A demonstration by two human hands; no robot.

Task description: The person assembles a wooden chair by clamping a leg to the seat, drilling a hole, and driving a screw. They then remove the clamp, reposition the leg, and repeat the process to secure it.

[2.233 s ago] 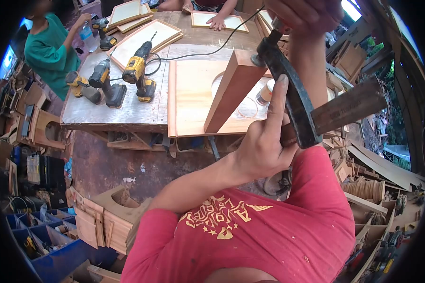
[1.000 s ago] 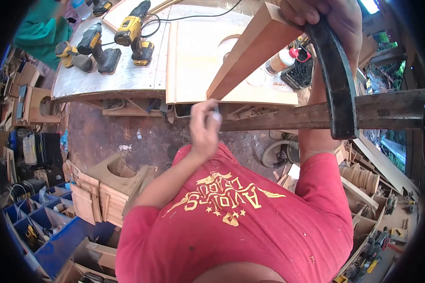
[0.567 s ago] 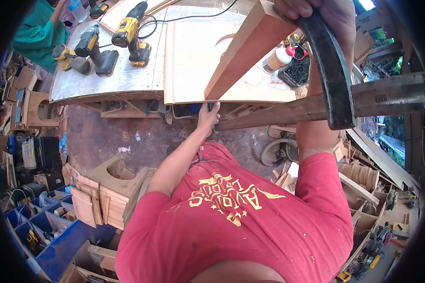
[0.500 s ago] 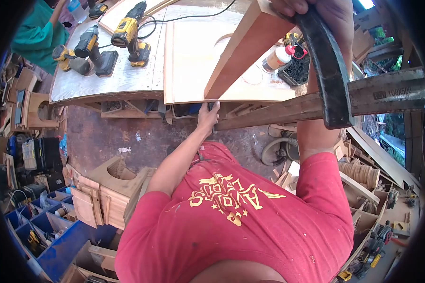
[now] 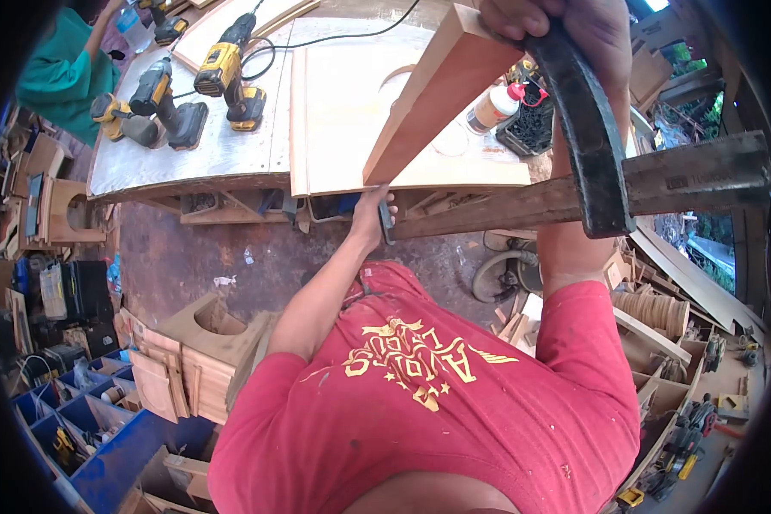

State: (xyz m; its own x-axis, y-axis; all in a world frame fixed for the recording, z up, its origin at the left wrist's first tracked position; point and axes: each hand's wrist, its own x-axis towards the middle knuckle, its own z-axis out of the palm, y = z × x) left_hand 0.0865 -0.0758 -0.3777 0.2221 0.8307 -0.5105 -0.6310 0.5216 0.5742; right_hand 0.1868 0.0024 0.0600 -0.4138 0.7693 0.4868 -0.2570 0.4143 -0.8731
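A long metal bar clamp [image 5: 505,208] crosses in front of the workbench. At the top right my right hand [image 5: 565,26] is closed round the clamp's black jaw arm [image 5: 587,137] and the top end of a wooden board [image 5: 441,90]. The board leans over a pale wooden panel [image 5: 338,128] on the bench, its lower end at the panel's front edge. Under that edge my left hand [image 5: 371,214] is closed beside the clamp's far jaw [image 5: 386,224]; its fingers are partly hidden, with the board's lower end just above them.
Cordless drills [image 5: 223,73] and a sander [image 5: 111,116] lie on the bench [image 5: 137,167]. A glue bottle [image 5: 494,109] stands behind the board beside a tray of screws [image 5: 527,128]. Another person in a green shirt [image 5: 64,77] is at the upper left. Wooden boxes [image 5: 188,343] stand below.
The board and clamp have shifted slightly left in view along with the bench. My left hand has moved a little down and left, and more of the far jaw shows.
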